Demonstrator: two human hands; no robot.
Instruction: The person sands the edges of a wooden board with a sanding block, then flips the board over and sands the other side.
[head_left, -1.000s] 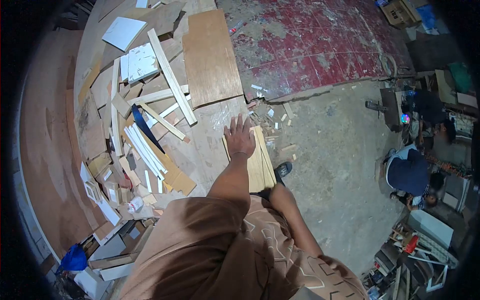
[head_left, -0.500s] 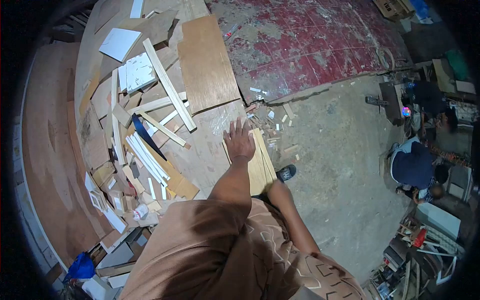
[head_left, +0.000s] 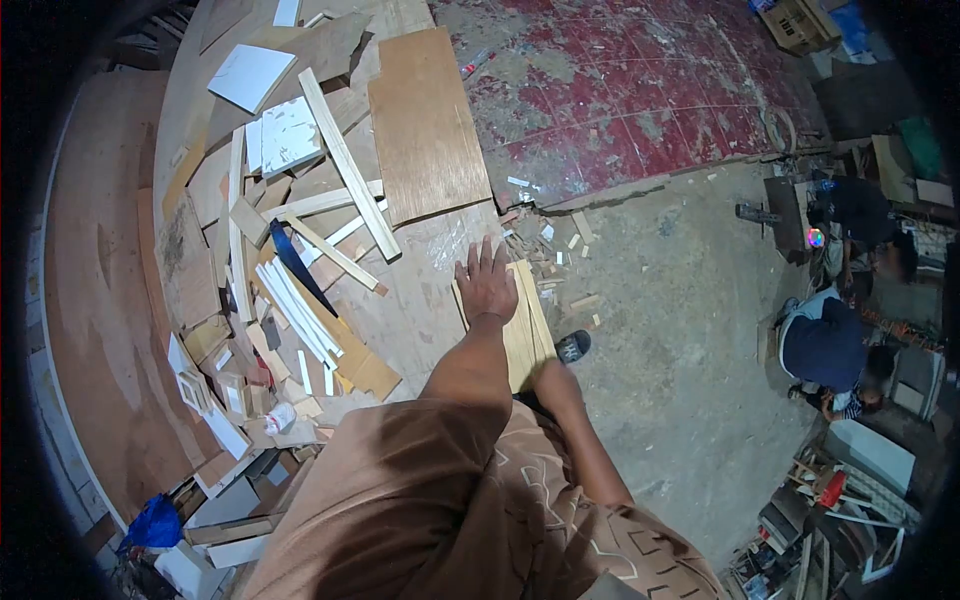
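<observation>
The left grip (head_left: 487, 288) is spread wide and flat, palm down on the far part of a pale yellow, rectangular wooden board (head_left: 522, 345). The board's long axis runs from beneath this grip to the right grip (head_left: 556, 388), which sits at the near end; its fingers are hidden, so whether it holds anything cannot be told. The left grip covers more of the board. Beyond it lies a brown rectangular plywood sheet (head_left: 430, 130); to its left, slender white strips (head_left: 298, 312); just right of the right grip, a dark sandal (head_left: 573, 346).
</observation>
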